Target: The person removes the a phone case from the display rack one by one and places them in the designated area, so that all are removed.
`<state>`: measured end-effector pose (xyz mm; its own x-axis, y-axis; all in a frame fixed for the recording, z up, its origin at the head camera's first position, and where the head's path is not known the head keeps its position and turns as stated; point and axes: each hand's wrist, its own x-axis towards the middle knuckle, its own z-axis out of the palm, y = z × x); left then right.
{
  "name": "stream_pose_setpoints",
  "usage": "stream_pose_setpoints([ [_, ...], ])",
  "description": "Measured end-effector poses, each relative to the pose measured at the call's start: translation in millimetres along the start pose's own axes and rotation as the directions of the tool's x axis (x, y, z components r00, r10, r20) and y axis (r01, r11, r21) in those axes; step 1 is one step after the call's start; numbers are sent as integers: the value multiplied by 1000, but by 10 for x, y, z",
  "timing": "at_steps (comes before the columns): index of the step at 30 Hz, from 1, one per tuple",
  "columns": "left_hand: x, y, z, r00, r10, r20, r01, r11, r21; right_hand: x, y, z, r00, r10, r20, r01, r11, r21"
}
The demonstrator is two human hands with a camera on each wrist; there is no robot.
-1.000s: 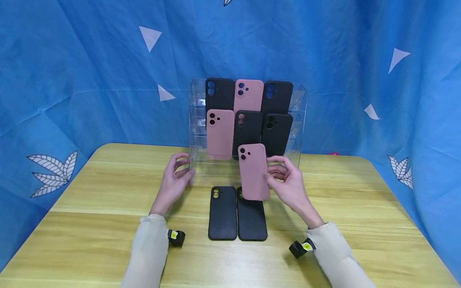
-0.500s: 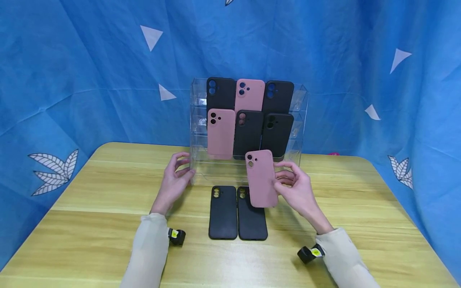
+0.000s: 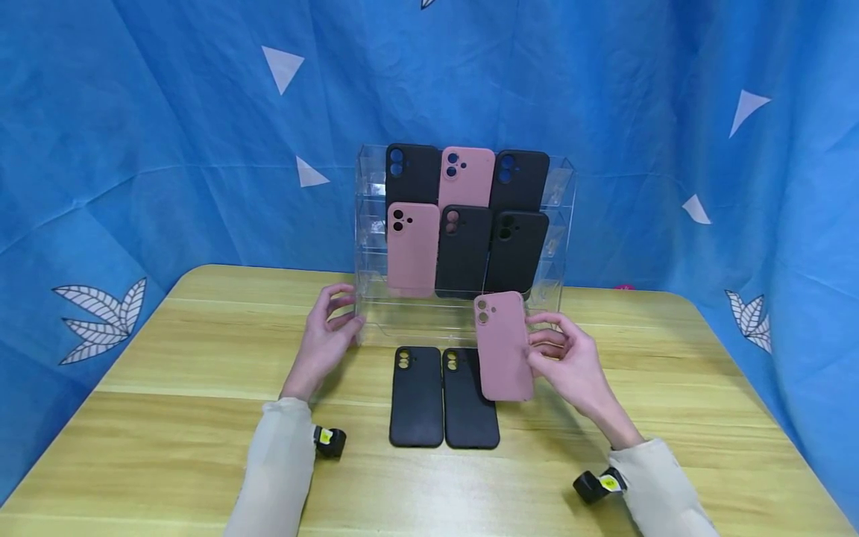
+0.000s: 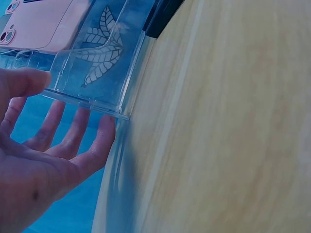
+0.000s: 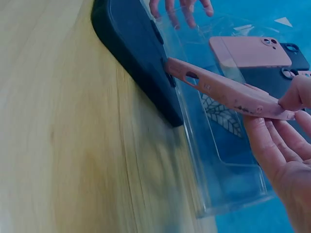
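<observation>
A: Where is the pink, rounded-rectangular phone case of soft-looking plastic (image 3: 505,349)?

B: The right hand (image 3: 570,362) holds it, a little tilted, in front of the clear acrylic rack (image 3: 369,242), which stands toward the far edge of the wooden surface (image 3: 201,388). In the head view it partly covers the right one of two flat black phone cases (image 3: 416,403). Whether its lower end touches that one, I cannot tell.

A: And how are the fingers?

B: The right fingers pinch its long side, the one facing the right edge of the surface, with the thumb on the near face and the others behind. The left hand (image 3: 325,328) has its fingers spread, slightly bent, and touches the rack at the side toward the surface's left edge.

A: Is the case heavy, or fragile?

B: I judge it very light. In the right wrist view its rim looks thin, with cut-outs, so probably it bends under a strong squeeze and springs back. The dull finish should not be very slippery, and breaking seems unlikely.

A: Where is the best place to take it?

B: At the middle of a long side, gently; the corner with the camera holes is perhaps weaker.
</observation>
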<state>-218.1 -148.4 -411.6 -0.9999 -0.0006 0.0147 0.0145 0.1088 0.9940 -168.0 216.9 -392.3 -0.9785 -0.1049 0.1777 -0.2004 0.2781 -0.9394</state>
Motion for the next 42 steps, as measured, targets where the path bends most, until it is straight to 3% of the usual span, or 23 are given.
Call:
stream_pose_setpoints([
  [16,-11,0,-3,1000,3,0,-3,1000,6,-180,64,-243,993,100,60,-97,994,-48],
  [42,-1,-3,-7,1000,16,-10,-16,1000,14,-309,202,-338,974,146,173,-115,978,-175],
])
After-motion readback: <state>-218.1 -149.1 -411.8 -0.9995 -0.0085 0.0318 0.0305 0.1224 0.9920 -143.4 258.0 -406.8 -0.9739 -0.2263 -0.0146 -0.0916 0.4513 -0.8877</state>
